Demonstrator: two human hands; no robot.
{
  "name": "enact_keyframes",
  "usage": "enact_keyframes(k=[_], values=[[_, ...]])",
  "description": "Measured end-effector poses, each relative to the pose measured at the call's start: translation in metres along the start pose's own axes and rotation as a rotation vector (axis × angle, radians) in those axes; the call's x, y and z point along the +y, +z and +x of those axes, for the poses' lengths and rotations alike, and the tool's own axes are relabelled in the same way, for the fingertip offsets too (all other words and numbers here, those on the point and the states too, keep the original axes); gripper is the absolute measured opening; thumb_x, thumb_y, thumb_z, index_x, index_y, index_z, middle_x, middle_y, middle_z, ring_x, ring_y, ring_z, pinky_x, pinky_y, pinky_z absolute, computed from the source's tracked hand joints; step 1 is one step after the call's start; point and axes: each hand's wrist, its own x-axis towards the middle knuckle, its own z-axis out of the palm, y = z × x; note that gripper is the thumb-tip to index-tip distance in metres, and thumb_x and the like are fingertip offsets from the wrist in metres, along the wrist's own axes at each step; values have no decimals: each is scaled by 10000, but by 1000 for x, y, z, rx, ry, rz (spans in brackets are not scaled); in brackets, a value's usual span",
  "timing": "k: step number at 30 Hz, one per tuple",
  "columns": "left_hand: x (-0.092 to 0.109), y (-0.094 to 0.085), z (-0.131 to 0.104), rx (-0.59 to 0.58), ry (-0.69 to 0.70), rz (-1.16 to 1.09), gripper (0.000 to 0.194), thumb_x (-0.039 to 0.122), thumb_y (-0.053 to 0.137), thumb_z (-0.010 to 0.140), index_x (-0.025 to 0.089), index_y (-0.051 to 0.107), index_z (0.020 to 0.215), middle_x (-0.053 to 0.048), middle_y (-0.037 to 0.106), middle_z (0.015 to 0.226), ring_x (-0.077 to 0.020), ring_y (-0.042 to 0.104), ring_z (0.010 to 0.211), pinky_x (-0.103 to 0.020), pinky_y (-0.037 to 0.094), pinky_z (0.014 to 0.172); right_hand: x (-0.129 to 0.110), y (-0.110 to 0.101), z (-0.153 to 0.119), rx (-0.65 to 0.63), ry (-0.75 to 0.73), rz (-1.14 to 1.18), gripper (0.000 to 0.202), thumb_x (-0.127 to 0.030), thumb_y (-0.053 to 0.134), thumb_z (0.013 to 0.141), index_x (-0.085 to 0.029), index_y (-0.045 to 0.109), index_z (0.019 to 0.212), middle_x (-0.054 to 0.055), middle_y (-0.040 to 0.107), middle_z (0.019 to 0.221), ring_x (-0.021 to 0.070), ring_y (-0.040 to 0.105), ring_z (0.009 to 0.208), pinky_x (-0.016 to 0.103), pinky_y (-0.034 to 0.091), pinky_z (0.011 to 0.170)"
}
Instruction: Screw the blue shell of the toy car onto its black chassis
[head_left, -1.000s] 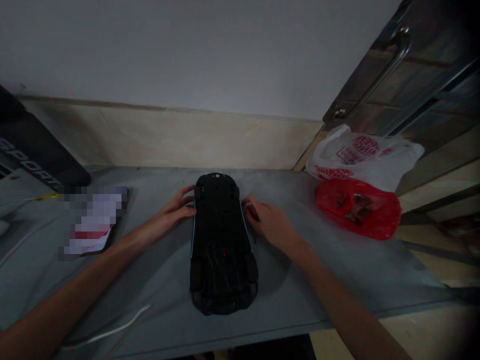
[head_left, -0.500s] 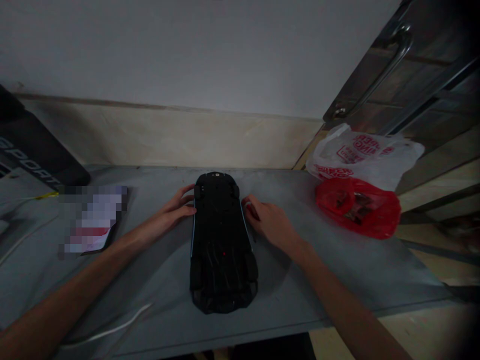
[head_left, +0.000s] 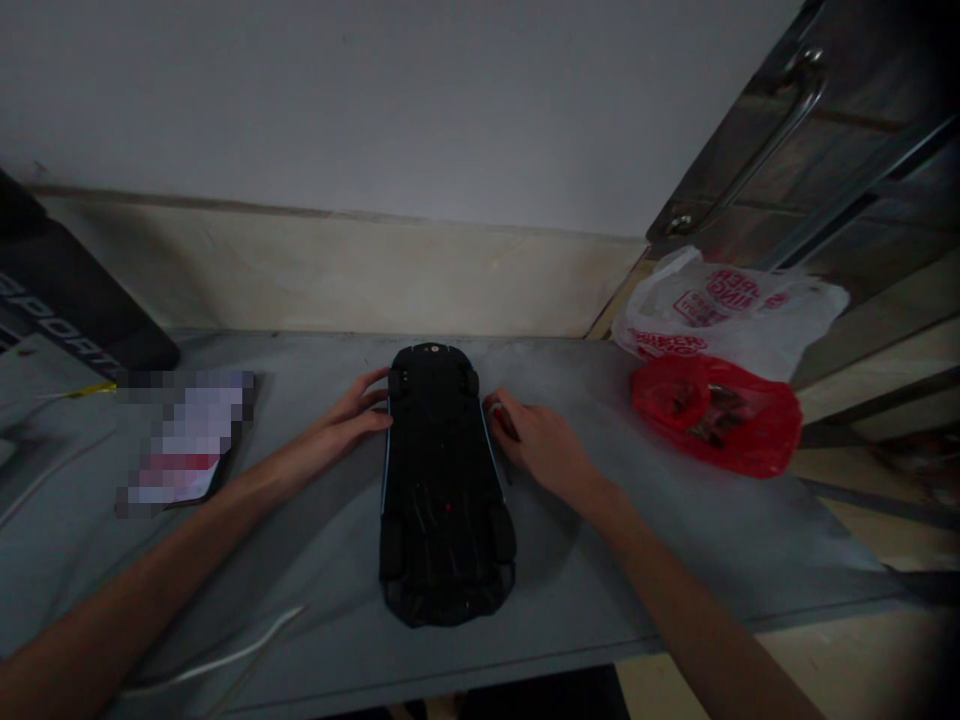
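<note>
While I watch the dim head view, I note:
Car: black toy car lying belly-up point(head_left: 445, 490) on the grey table point(head_left: 675, 530), long axis running away from me, narrow end toward the wall.
Left hand point(head_left: 341, 430): fingers loosely spread, touching the car's left flank.
Right hand point(head_left: 540, 445): fingers curled against the right flank; whether it grips, I cannot tell.
Bags: red plastic bag point(head_left: 716, 415) holds small dark pieces; white printed plastic bag point(head_left: 724, 310) behind it, contents hidden.

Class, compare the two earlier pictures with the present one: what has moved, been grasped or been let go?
Nothing visibly changed. The left hand and the right hand rest as before against the two sides of the upturned black toy car on the grey table; the red bag lies where it did.
</note>
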Motion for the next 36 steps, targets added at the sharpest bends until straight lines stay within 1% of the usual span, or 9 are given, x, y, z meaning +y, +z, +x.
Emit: enact_keyframes(k=[5,13,17,21,25,30,33,36], values=[[0,-2,0,-28,5,-2,723,354,704,907,351,399,1562,-74,503,1581,-347,431,1481,-518,296,1236,0,1,0,13,-5,-20,195,-283,436,1039,-234,575,1167,38,745,873,200,686,712,306,380,622],[0,0,-1,-17,9,-4,728,348,701,897,342,402,1561,-84,514,1566,-361,443,1466,-548,280,1236,0,1,0,6,0,-21,192,-284,440,1038,-242,577,1166,32,746,873,195,687,723,297,366,616],[1,1,-1,-11,0,-13,727,360,713,890,344,409,1550,-74,515,1562,-358,420,1479,-542,262,1243,0,0,0,-1,3,-11,194,-282,441,1039,-237,578,1169,29,743,868,190,679,709,297,373,627],[2,1,-1,-11,-12,-3,734,369,709,896,345,393,1558,-78,506,1573,-360,436,1467,-545,280,1230,0,0,0,1,-2,7,202,-287,439,1041,-242,580,1177,25,744,875,182,675,707,292,386,635],[3,2,-2,-26,13,13,717,358,691,905,342,402,1560,-76,538,1546,-352,458,1447,-540,293,1219,1,1,0,13,-10,2,205,-281,432,1040,-241,582,1174,29,747,882,186,684,710,298,384,630],[5,4,-2,-3,-7,-10,747,358,713,878,329,406,1559,-83,548,1530,-357,464,1443,-545,286,1230,1,1,0,10,-13,-17,195,-288,440,1039,-240,581,1167,31,743,865,191,685,715,302,381,626],[4,2,-1,-18,-11,-13,757,364,708,886,321,388,1571,-89,544,1541,-358,458,1454,-553,274,1238,0,0,0,12,-12,-12,193,-286,439,1039,-241,585,1158,33,749,874,190,683,713,303,378,619],[2,-1,-1,-32,0,15,733,355,693,908,339,388,1574,-83,527,1566,-354,445,1472,-543,284,1237,0,0,0,9,-10,-17,193,-277,441,1039,-237,585,1162,32,750,876,190,688,715,302,376,617]])
